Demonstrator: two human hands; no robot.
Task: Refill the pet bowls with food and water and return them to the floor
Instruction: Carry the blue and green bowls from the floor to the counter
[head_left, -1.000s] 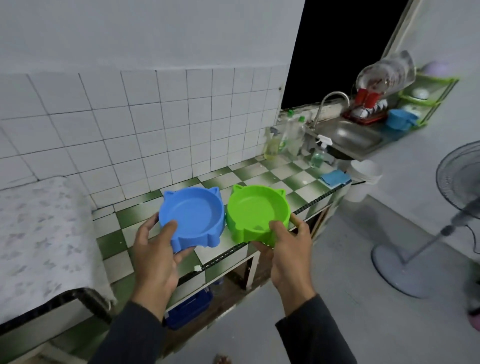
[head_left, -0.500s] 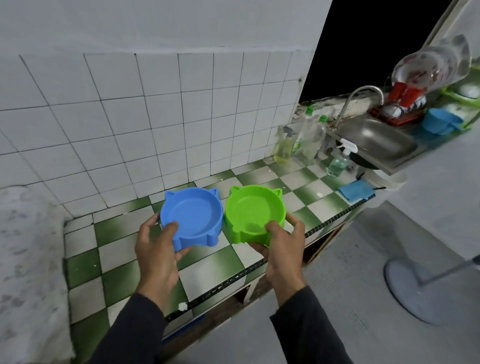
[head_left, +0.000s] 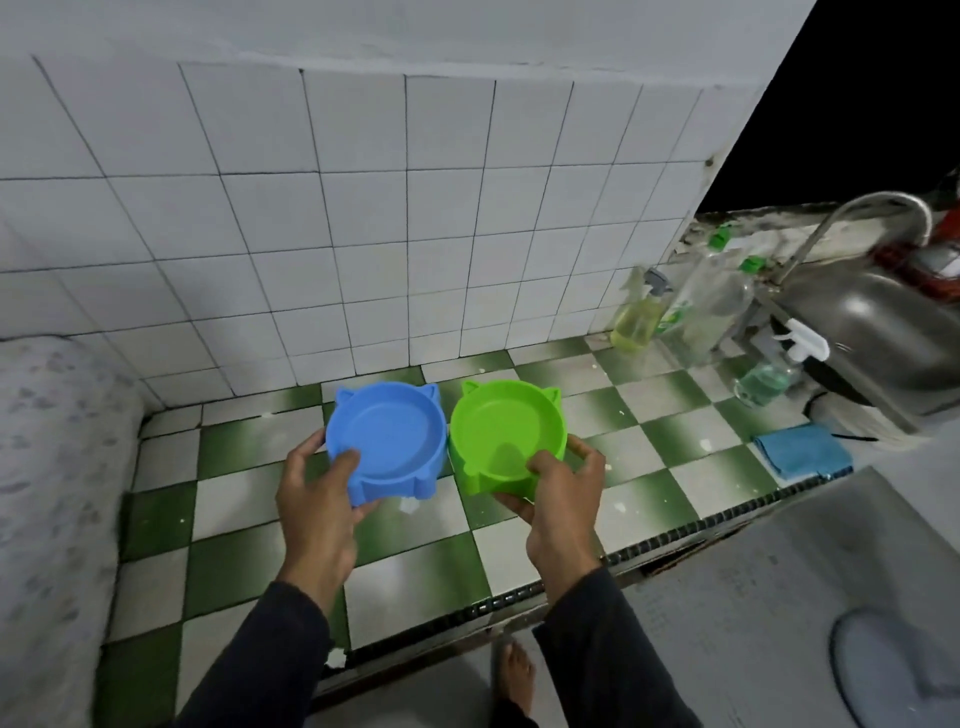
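Two empty cat-eared pet bowls are held side by side just above the green-and-white checkered counter (head_left: 426, 566). My left hand (head_left: 317, 499) grips the blue bowl (head_left: 389, 436) by its near rim, thumb on the inside. My right hand (head_left: 558, 493) grips the green bowl (head_left: 506, 431) the same way, thumb over the near rim and fingers beneath. The bowls touch or nearly touch each other. Whether their bases rest on the tiles I cannot tell.
Spray and soap bottles (head_left: 639, 317) stand at the counter's far right by a steel sink (head_left: 872, 332) with a tap (head_left: 862, 208). A blue cloth (head_left: 802, 449) lies near the counter edge. A patterned cover (head_left: 47, 467) lies on the left. A fan base (head_left: 898, 665) stands on the floor.
I have stepped closer to the counter and both hands have carried the bowls forward and lower over the tiles. Both grips are unchanged.
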